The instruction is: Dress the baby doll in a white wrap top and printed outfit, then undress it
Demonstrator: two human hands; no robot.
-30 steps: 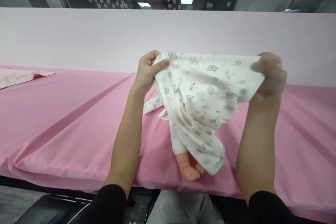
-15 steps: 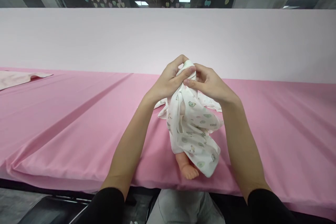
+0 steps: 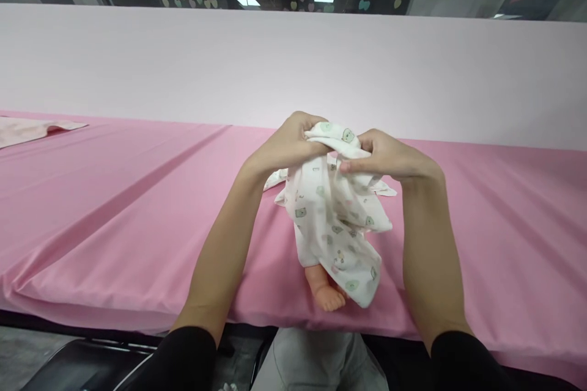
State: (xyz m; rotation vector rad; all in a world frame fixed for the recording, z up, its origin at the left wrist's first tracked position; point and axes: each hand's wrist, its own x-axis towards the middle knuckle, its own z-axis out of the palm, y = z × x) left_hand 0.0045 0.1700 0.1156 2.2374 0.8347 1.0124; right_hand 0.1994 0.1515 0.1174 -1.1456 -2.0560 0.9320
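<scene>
White baby clothes with small green and pink animal prints cover most of a baby doll, whose foot sticks out near the table's front edge. At the far end of the garment, my left hand is closed on the bunched fabric, its fingers partly behind the cloth. Opposite it, my right hand pinches the same fabric, thumb on the near side. The cloth is lifted and stretched between the two hands. Under it, the doll's head and upper body are hidden. Printed cloth ends spread flat on both sides behind the garment.
A pink padded sheet covers the table. On the far left lies a pale pink cloth. A white wall runs along the back, under a dark window with heart stickers. A black chair stands below the front edge.
My hands have moved apart and slightly lower, the right one to the right. The tightly gathered top of the garment now lies wider between them. The doll's foot stays in place.
</scene>
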